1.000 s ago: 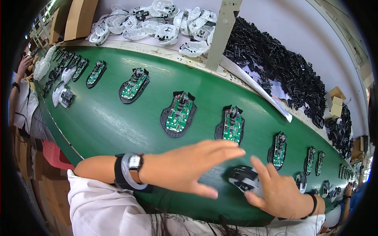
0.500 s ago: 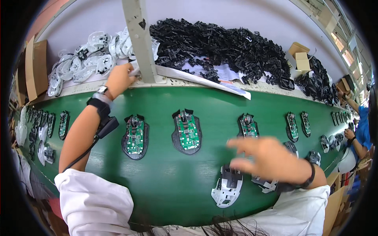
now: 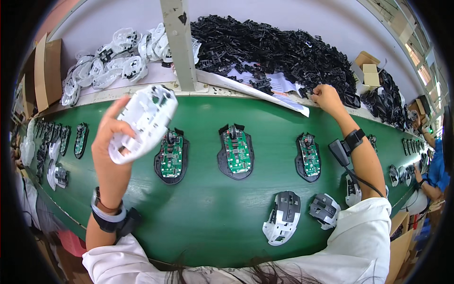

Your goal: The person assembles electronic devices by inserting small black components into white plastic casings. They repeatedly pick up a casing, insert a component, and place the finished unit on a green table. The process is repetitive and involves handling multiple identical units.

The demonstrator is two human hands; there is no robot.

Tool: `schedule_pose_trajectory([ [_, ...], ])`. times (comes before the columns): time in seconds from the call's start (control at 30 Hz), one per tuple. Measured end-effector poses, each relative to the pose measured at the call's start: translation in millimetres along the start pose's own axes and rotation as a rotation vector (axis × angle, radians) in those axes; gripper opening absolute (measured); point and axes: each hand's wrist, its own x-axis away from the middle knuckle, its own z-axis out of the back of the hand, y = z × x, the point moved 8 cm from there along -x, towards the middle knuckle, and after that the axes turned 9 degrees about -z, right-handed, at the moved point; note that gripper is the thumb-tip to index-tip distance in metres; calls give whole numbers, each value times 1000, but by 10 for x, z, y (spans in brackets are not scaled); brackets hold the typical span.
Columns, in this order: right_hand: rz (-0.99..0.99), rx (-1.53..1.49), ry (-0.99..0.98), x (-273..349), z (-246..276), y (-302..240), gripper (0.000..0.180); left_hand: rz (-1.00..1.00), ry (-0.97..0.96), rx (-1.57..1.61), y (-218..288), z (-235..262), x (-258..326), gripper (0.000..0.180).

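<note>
My left hand (image 3: 109, 144) is raised over the green conveyor belt (image 3: 203, 208) and grips a white plastic mouse shell (image 3: 143, 121), inner side toward me. My right hand (image 3: 325, 97) is stretched to the far edge of the belt, fingers curled at the rim of a pile of black plastic parts (image 3: 279, 52); what it grips is hidden. On the belt between my arms lie black mouse bases with green circuit boards (image 3: 235, 151). A white and grey assembled shell (image 3: 283, 217) lies close to me.
A heap of white shells (image 3: 113, 61) sits on the shelf at the back left, beside a grey post (image 3: 179, 45). More mouse bases line the belt to both sides. Another person's arm (image 3: 428, 182) works at the far right. Cardboard boxes (image 3: 369, 68) stand behind.
My left hand came back from the white heap holding a shell and now lifts it over the belt. My right hand left the near shell and reached up to the black parts.
</note>
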Motion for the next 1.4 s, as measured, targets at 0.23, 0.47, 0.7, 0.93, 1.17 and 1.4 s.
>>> schedule_pose_trajectory([
  [0.23,94,-78,226,305,442,-79,9,131,-321,251,176,-364,220,21],
  [0.47,771,-529,47,1822,1118,-2434,17,304,-572,510,234,-601,462,51],
  [0.7,929,-420,-201,2073,612,-2985,22,150,-523,382,330,-560,393,51],
  [0.93,967,-276,-28,2144,577,-3060,23,182,-522,396,270,-562,415,56],
  [1.17,965,-135,52,2253,609,-3090,23,191,-497,411,299,-580,425,69],
  [1.4,975,-105,91,2307,556,-3156,21,392,-292,753,152,-607,475,64],
])
